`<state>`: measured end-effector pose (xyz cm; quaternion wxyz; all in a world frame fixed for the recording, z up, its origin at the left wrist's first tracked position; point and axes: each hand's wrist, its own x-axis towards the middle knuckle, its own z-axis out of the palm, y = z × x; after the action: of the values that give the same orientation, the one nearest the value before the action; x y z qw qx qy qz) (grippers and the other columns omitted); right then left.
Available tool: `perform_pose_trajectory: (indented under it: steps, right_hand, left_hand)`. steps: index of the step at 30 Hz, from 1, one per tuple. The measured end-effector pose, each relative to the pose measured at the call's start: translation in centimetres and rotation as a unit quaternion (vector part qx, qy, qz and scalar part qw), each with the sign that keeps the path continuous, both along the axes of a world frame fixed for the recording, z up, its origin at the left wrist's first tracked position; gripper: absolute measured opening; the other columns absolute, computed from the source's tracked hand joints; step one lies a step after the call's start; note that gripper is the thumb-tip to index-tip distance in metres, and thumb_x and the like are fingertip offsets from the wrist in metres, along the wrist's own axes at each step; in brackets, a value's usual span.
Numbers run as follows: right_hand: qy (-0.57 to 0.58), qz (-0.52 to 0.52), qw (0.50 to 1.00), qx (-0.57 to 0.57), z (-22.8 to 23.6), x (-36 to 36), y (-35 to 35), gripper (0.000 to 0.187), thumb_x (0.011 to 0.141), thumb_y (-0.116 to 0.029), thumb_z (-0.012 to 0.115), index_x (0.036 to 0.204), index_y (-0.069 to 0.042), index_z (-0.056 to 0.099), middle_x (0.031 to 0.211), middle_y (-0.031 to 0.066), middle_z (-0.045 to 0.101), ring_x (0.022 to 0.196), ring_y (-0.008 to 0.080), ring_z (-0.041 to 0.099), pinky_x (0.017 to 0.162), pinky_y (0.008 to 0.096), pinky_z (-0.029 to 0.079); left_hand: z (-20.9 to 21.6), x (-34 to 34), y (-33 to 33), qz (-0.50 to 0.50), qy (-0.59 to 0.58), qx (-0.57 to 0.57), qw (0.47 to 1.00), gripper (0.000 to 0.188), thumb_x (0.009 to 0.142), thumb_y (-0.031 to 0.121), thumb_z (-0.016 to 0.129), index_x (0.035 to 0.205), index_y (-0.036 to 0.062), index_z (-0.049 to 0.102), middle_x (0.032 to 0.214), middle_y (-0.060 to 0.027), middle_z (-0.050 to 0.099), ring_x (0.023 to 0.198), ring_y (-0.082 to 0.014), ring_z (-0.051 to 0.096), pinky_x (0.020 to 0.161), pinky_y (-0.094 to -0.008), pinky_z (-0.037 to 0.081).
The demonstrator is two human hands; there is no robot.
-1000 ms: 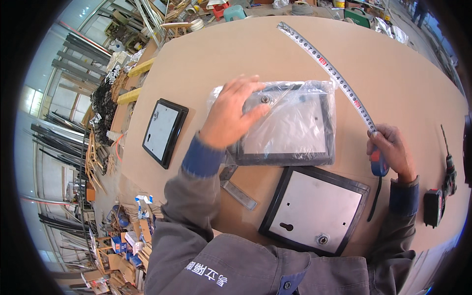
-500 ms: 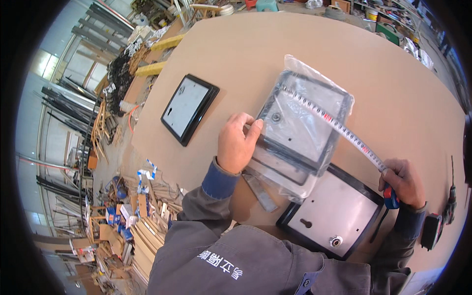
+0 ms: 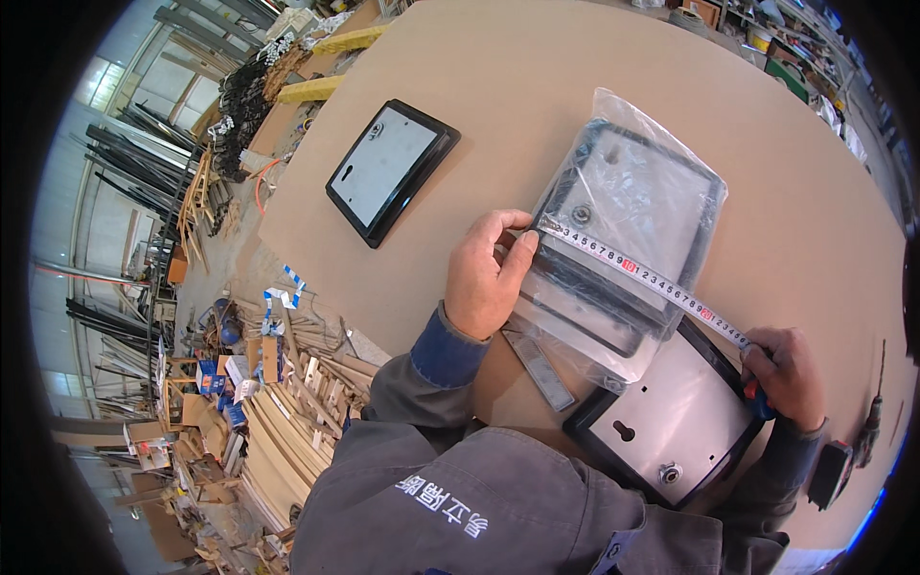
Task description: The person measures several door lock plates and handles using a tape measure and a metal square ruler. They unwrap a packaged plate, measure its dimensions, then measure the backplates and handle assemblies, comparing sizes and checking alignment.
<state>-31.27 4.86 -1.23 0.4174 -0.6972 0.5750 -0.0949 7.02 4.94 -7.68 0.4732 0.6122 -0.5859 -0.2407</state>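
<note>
A metal panel with a black frame [image 3: 652,196], wrapped in clear plastic, lies partly over another black-framed metal panel [image 3: 676,407] with a keyhole slot and a round lock. My left hand [image 3: 484,278] is closed at the wrapped panel's left edge, thumb and fingertips on it. Right by those fingertips is the free end of a tape measure blade [image 3: 640,270], stretched slantwise across the wrapped panel. At the lower right, my right hand [image 3: 788,374] is closed round the tape measure's case [image 3: 760,402], mostly hidden by the fingers.
Another framed panel [image 3: 391,172] lies farther left on the brown board table [image 3: 498,86]. A flat metal strip [image 3: 539,369] sits below the wrapped panel. At the right edge rests a cordless drill [image 3: 848,450]. Wood strips [image 3: 297,450] and boxes are piled at the lower left.
The tape blade has come down from the wrapped panel's upper part to its lower half, its end now beside my left fingertips. The right hand still holds the case.
</note>
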Motion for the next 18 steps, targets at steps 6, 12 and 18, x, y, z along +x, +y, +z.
perform_pose_trajectory:
  steps: [6,12,18]
  right_hand:
    - [0.013,-0.009,1.000,-0.027,1.6,1.3,1.0,0.018,0.087,-0.008,0.058,0.083,0.005,0.069,0.062,0.0156,0.062,0.054,0.0267,0.063,0.059,0.0362,0.051]
    - [0.033,0.038,0.994,-0.095,2.2,0.9,0.9,0.016,0.088,-0.008,0.060,0.085,0.004,0.069,0.065,0.0183,0.062,0.057,0.0319,0.063,0.060,0.0386,0.051]
    - [0.042,0.047,0.996,-0.063,0.9,0.1,0.0,0.016,0.087,-0.009,0.062,0.090,0.003,0.072,0.071,0.0208,0.064,0.062,0.0372,0.062,0.062,0.0406,0.051]
  left_hand:
    - [-0.5,0.2,-0.1,0.005,-0.022,-0.021,1.000,0.022,0.101,0.020,0.068,0.110,-0.0002,0.069,0.097,-0.0109,0.071,0.079,-0.0185,0.065,0.071,-0.0312,0.052]
    - [-0.4,-0.9,-0.8,0.031,-0.021,-0.010,0.999,0.024,0.099,0.023,0.072,0.106,-0.0002,0.071,0.094,-0.0091,0.071,0.082,-0.0171,0.066,0.074,-0.0306,0.053]
    - [-0.7,-0.6,-1.1,0.012,-0.055,-0.042,0.998,0.015,0.097,0.013,0.073,0.102,-0.0006,0.072,0.096,-0.0113,0.070,0.083,-0.0213,0.065,0.074,-0.0319,0.052]
